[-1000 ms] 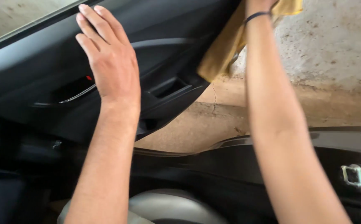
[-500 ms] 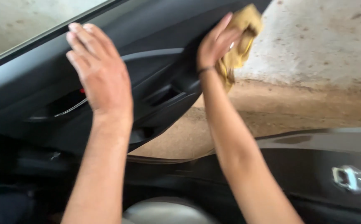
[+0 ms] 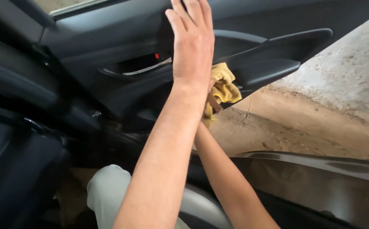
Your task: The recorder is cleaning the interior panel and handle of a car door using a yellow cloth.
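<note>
Yellow cloth (image 3: 223, 87) sits bunched against the dark car door panel (image 3: 121, 38), gripped by our right hand (image 3: 213, 101); our left hand (image 3: 193, 44) rests flat, fingers spread. Wiping looks midway.

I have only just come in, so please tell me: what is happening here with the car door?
A person sits inside a car beside the open door. The left hand lies flat, fingers spread, against the dark inner door panel, above the door handle recess. The right hand is mostly hidden behind the left arm; it presses a yellow cloth against the panel near the armrest. Bare concrete ground shows outside.
</note>
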